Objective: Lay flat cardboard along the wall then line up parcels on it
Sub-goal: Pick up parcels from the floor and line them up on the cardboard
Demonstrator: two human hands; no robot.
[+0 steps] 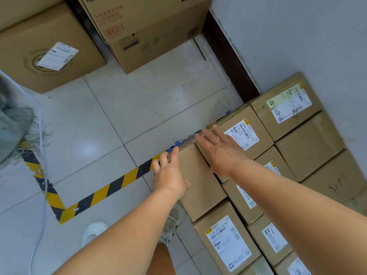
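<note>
1. Parcel (198, 181): plain brown carton with no label on top, front row of the block by the wall (297, 36), between a labelled box (241, 133) ahead and another labelled box (228, 243) nearer the camera.
2. Left hand (168, 175) grips its outer edge: fingers curled over the side facing the striped tape (103, 191), thumb lying on the top face.
3. Right hand (220, 149) is flat and spread, fingers straight, holding nothing. It rests across the seam between the parcel and the labelled box ahead.
4. Handling, my judgement: stiff corrugated walls, taped flaps, dry matte surface, so grip is decent. Weight unknown; probably light to moderate. Take it by opposite side faces or push with flat palms. Don't pinch a flap.
5. Orientation: long axis runs along the row, roughly parallel to the wall and the tape. Top face up, sitting level.
6. Flat cardboard (184, 140): only a printed blue edge peeks out under the front row beside the left fingertips; the rest is hidden.
7. Parcel looks near flush with its neighbours; I can't tell the remaining gap.
</note>
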